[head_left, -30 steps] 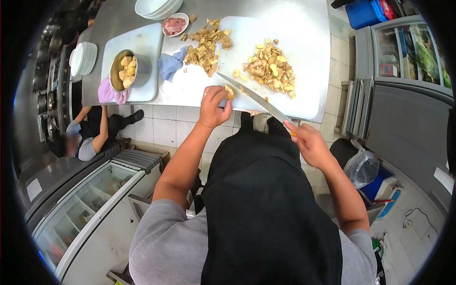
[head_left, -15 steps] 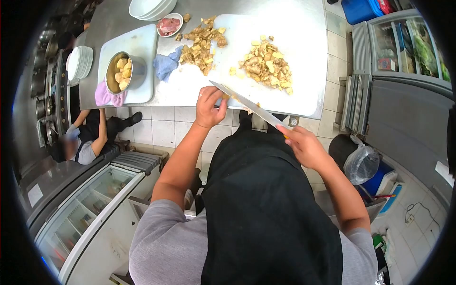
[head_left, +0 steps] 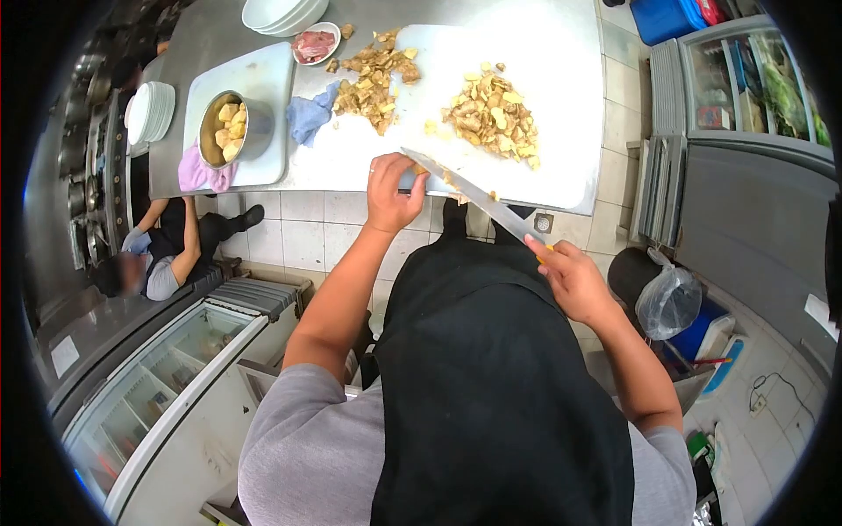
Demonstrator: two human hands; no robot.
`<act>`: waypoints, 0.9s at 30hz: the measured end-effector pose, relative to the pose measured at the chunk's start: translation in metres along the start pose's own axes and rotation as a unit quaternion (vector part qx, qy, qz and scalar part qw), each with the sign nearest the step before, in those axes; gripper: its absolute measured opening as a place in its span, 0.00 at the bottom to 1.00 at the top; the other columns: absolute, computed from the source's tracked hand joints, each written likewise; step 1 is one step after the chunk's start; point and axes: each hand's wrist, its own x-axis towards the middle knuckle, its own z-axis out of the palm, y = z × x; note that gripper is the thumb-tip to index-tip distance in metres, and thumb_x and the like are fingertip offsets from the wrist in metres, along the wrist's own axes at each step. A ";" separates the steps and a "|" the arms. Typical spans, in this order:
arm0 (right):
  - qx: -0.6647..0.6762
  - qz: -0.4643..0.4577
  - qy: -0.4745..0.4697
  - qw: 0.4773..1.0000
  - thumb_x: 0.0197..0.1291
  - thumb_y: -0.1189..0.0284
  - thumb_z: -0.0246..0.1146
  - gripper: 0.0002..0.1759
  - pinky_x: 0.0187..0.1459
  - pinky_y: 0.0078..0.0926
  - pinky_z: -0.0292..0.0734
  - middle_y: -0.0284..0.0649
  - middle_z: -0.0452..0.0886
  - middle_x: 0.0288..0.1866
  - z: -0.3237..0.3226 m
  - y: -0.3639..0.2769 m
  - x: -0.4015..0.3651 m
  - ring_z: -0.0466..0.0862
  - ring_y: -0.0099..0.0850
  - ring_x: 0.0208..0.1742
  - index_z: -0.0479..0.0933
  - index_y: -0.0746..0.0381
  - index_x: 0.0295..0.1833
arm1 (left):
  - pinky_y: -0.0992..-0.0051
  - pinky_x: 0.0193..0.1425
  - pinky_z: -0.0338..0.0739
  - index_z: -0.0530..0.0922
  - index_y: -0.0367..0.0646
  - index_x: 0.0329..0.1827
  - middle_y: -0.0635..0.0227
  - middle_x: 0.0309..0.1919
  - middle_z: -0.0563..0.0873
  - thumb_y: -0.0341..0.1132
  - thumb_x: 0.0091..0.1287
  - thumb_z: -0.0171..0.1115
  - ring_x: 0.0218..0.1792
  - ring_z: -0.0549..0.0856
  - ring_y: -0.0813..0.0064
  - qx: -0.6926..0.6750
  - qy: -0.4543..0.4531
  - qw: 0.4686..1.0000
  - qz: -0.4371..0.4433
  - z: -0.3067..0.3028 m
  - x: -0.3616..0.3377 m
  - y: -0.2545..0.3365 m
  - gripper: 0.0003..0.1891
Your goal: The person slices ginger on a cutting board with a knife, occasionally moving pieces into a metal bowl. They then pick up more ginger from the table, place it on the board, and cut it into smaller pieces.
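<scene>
My left hand (head_left: 396, 193) is closed around a small brownish-yellow piece (head_left: 419, 169) at the front edge of the white cutting board (head_left: 561, 188). In my right hand (head_left: 568, 273) is the yellow handle of a large knife (head_left: 482, 200). Its blade points up and left, with its tip beside my left fingers, and bits of peel cling to it. A heap of brown and pale-yellow pieces (head_left: 491, 118) lies on the board. Another heap of peelings (head_left: 368, 92) spreads over the board's left edge and the metal table.
At left, a metal pot (head_left: 254, 131) of peeled yellow pieces stands on a second board (head_left: 267, 74), beside a pink cloth (head_left: 203, 171). A blue cloth (head_left: 309, 117), a dish of meat (head_left: 314, 44) and white bowls (head_left: 281, 16) are nearby. Another person (head_left: 167, 254) is at far left.
The knife has shifted slightly right and its angle has become a little steeper. My right hand has moved slightly right and down. My left hand still grips the small piece.
</scene>
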 end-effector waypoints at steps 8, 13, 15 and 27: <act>-0.004 -0.022 0.010 1.000 0.80 0.79 0.71 0.37 0.52 0.41 0.84 0.47 0.81 0.45 0.005 0.001 -0.009 0.84 0.48 0.43 0.80 0.45 0.90 | 0.53 0.65 0.85 0.87 0.37 0.58 0.49 0.55 0.91 0.24 0.61 0.83 0.56 0.89 0.43 0.017 0.023 0.999 -0.019 0.009 -0.001 0.003 0.21; -0.038 -0.030 0.012 0.999 0.81 0.79 0.70 0.36 0.52 0.43 0.83 0.47 0.80 0.45 0.011 -0.003 0.017 0.83 0.48 0.43 0.80 0.46 0.91 | 0.52 0.64 0.84 0.88 0.37 0.57 0.50 0.55 0.91 0.24 0.62 0.83 0.56 0.89 0.44 0.013 0.020 1.000 -0.009 0.006 0.001 0.000 0.20; -0.063 -0.035 0.023 0.997 0.82 0.78 0.70 0.36 0.52 0.44 0.82 0.48 0.80 0.45 0.020 0.002 0.039 0.83 0.49 0.43 0.80 0.46 0.91 | 0.51 0.64 0.84 0.88 0.38 0.56 0.51 0.54 0.91 0.24 0.62 0.83 0.55 0.89 0.45 0.006 0.021 1.000 -0.009 0.009 0.000 0.001 0.20; -0.030 -0.003 -0.010 0.999 0.82 0.76 0.71 0.35 0.53 0.46 0.85 0.46 0.82 0.45 -0.001 0.000 0.017 0.87 0.50 0.45 0.82 0.41 0.89 | 0.52 0.62 0.85 0.87 0.38 0.56 0.52 0.51 0.91 0.21 0.61 0.82 0.53 0.90 0.44 0.010 -0.033 0.999 0.018 -0.013 -0.003 -0.006 0.20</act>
